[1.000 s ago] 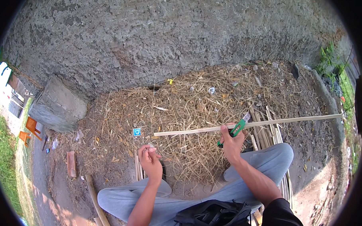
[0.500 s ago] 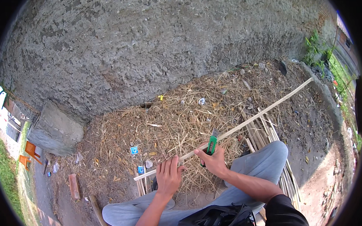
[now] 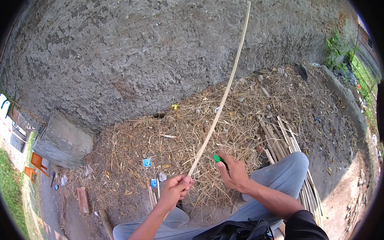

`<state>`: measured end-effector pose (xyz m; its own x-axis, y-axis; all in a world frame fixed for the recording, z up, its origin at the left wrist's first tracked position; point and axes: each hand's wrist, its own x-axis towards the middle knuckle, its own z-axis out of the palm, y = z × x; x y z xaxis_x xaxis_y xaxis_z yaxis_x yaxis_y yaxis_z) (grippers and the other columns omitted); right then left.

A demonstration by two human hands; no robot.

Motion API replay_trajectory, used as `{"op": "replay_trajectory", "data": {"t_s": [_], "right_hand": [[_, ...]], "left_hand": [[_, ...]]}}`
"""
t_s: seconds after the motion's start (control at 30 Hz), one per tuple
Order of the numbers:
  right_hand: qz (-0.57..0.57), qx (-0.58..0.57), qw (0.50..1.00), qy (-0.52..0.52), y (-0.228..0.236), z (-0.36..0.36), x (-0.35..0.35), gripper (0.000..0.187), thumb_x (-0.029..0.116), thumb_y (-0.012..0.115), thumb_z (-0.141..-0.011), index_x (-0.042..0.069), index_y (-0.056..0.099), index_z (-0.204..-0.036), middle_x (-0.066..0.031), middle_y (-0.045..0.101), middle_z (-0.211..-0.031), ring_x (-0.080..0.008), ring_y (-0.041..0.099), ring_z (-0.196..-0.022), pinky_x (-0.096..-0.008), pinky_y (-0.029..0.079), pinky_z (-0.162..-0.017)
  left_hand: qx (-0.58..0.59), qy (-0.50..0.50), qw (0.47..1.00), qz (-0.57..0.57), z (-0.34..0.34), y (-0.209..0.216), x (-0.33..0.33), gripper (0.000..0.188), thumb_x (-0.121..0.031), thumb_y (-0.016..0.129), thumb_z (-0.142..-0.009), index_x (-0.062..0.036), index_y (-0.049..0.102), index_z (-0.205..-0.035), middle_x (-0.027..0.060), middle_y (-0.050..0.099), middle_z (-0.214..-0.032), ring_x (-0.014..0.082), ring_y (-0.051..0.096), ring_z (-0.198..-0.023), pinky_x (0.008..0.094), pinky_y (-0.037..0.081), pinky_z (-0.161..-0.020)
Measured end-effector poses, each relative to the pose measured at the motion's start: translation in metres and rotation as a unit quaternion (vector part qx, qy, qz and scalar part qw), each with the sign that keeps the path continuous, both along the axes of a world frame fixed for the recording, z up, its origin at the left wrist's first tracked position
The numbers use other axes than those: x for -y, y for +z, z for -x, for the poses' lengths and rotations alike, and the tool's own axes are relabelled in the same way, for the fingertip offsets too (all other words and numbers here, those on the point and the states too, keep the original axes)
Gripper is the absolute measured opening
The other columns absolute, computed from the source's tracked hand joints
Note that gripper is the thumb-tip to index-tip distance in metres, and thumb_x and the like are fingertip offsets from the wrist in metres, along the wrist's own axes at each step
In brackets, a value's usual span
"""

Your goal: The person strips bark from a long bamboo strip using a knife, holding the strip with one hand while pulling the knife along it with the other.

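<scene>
My left hand (image 3: 173, 191) is closed round the lower end of a long, thin, pale bamboo strip (image 3: 229, 87). From there the strip rises away from me with a slight bend, its far tip in front of the wall. A short way to the right, my right hand (image 3: 235, 174) grips a green utility knife (image 3: 217, 159). Only the front of its green body shows; the blade cannot be made out. The knife is apart from the strip. Straw-like shavings (image 3: 206, 178) cover the ground beneath both hands.
More pale strips (image 3: 306, 192) lie beside and under my right leg. A rough grey wall (image 3: 156, 53) stands ahead, with a concrete block (image 3: 66, 141) at its left. A reddish brick (image 3: 82, 200) and small blue packets (image 3: 147, 162) lie on the left. A black bag (image 3: 234, 235) rests on my lap.
The strip has swung from slanting right to pointing away, up across the wall. My left hand has closed round its end and moved down. The right hand with the knife has come off it.
</scene>
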<state>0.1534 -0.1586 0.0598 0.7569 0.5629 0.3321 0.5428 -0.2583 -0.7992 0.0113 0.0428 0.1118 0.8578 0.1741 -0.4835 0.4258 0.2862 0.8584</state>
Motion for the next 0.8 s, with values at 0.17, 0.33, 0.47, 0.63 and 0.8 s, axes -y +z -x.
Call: {"op": "replay_trajectory", "data": {"t_s": [0.17, 0.33, 0.47, 0.63, 0.8], "right_hand": [[-0.099, 0.036, 0.994, 0.004, 0.003, 0.004, -0.003, 0.03, 0.018, 0.058, -0.097, 0.004, 0.061, -0.124, -0.0192, 0.069, -0.092, -0.0312, 0.066, -0.063, -0.0416, 0.05, -0.054], [-0.024, 0.077, 0.995, 0.053, 0.003, 0.013, 0.002, 0.035, 0.017, 0.063, -0.094, 0.004, 0.061, -0.126, -0.0166, 0.07, -0.092, -0.0276, 0.067, -0.061, -0.0353, 0.052, -0.05], [-0.038, 0.034, 0.995, 0.085, 0.014, 0.032, -0.003, 0.033, 0.018, 0.066, -0.093, 0.004, 0.061, -0.122, -0.0175, 0.071, -0.094, -0.0318, 0.07, -0.067, -0.0388, 0.055, -0.053], [-0.051, -0.009, 0.992, 0.119, -0.001, 0.039, -0.011, 0.03, 0.018, 0.071, -0.09, 0.003, 0.062, -0.114, -0.0174, 0.073, -0.096, -0.0343, 0.072, -0.072, -0.0404, 0.057, -0.058], [-0.088, 0.007, 0.989, 0.115, -0.006, 0.038, -0.018, 0.023, 0.018, 0.073, -0.088, 0.003, 0.069, -0.103, -0.0161, 0.073, -0.097, -0.0331, 0.072, -0.072, -0.0385, 0.057, -0.057]], "left_hand": [[0.026, 0.02, 0.997, 0.07, 0.014, 0.034, -0.006, 0.031, -0.023, 0.04, -0.108, 0.0036, 0.056, -0.11, -0.0033, 0.038, -0.071, 0.0015, 0.028, -0.051, 0.0187, 0.021, -0.044], [0.013, 0.059, 0.998, 0.023, 0.031, 0.027, 0.018, 0.037, -0.032, 0.038, -0.109, -0.0007, 0.057, -0.111, -0.0048, 0.039, -0.071, 0.0013, 0.027, -0.051, 0.0189, 0.021, -0.045], [-0.019, 0.056, 0.998, 0.017, 0.032, 0.017, 0.023, 0.037, -0.032, 0.04, -0.108, 0.0, 0.057, -0.111, -0.0043, 0.044, -0.072, 0.0014, 0.029, -0.051, 0.0196, 0.022, -0.044], [-0.055, 0.069, 0.993, 0.08, 0.029, -0.004, 0.023, 0.034, -0.029, 0.047, -0.106, 0.0019, 0.058, -0.116, 0.0002, 0.05, -0.075, 0.0028, 0.031, -0.05, 0.02, 0.024, -0.044], [-0.052, 0.129, 0.982, 0.129, 0.032, -0.017, 0.025, 0.026, -0.024, 0.055, -0.102, 0.0, 0.063, -0.11, 0.0024, 0.057, -0.079, 0.0053, 0.039, -0.051, 0.0211, 0.029, -0.044]]}}
